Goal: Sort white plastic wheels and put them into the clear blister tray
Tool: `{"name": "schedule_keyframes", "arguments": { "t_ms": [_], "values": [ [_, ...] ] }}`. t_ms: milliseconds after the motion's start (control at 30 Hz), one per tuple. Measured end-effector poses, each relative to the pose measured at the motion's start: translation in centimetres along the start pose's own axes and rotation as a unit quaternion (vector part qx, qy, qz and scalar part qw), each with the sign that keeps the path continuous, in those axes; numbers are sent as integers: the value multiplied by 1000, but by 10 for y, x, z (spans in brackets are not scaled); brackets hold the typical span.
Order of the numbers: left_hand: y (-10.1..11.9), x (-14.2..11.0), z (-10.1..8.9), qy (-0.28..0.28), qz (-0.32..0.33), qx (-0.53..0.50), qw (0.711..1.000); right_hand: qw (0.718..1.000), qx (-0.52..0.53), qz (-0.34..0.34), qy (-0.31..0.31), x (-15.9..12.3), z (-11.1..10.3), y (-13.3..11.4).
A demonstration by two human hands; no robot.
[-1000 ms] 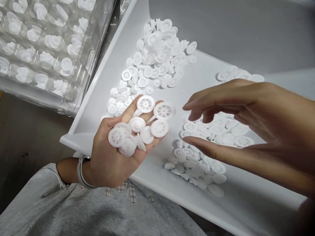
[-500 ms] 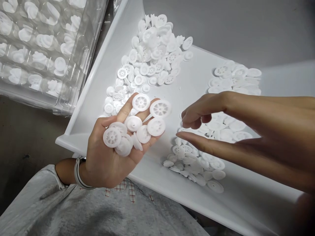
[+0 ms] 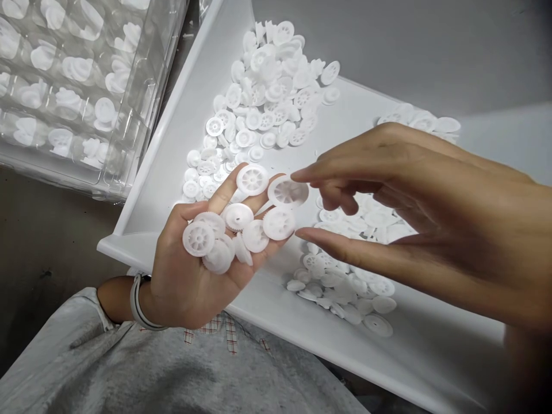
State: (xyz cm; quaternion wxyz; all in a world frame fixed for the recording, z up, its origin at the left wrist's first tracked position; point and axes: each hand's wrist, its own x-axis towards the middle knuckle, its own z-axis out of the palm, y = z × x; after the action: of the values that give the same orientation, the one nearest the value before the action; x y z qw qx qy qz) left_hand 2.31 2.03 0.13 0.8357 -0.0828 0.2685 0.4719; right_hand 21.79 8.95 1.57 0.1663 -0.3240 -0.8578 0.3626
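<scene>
My left hand (image 3: 202, 287) is turned palm up and bears several white plastic gears (image 3: 198, 238), spoked and round, lying on the palm and along the fingers. At its fingertips one large gear (image 3: 287, 192) leans slightly. My right hand (image 3: 388, 195) comes in from the right with thumb and fingers apart and nothing between them. Its index fingertip is at the upper right edge of that large gear; whether it touches cannot be made out. The thumb tip is close to a lower gear (image 3: 279, 223) on the left hand.
Below the hands is a white tray (image 3: 172, 109) with a raised rim. Loose gears form one pile (image 3: 276, 86) at the back left and another pile (image 3: 340, 287) at the right, partly behind my right hand. A clear blister tray (image 3: 142, 109) with white parts in its pockets stands upper left.
My right hand has moved left and its fingers have spread wider, reaching the gears on my left hand. The large gear at the fingertips has tilted a little. My left hand has barely shifted.
</scene>
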Motion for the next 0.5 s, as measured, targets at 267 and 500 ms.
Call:
{"name": "schedule_keyframes", "arguments": {
  "t_ms": [267, 500],
  "values": [
    [1, 1, 0, -4, -9, 0, 1000, 1000, -12, -17, 0, -2, -4, 1],
    [1, 1, -1, -2, -9, -15, 1000, 1000, -15, -2, -5, -2, -7, 2]
  ]
}}
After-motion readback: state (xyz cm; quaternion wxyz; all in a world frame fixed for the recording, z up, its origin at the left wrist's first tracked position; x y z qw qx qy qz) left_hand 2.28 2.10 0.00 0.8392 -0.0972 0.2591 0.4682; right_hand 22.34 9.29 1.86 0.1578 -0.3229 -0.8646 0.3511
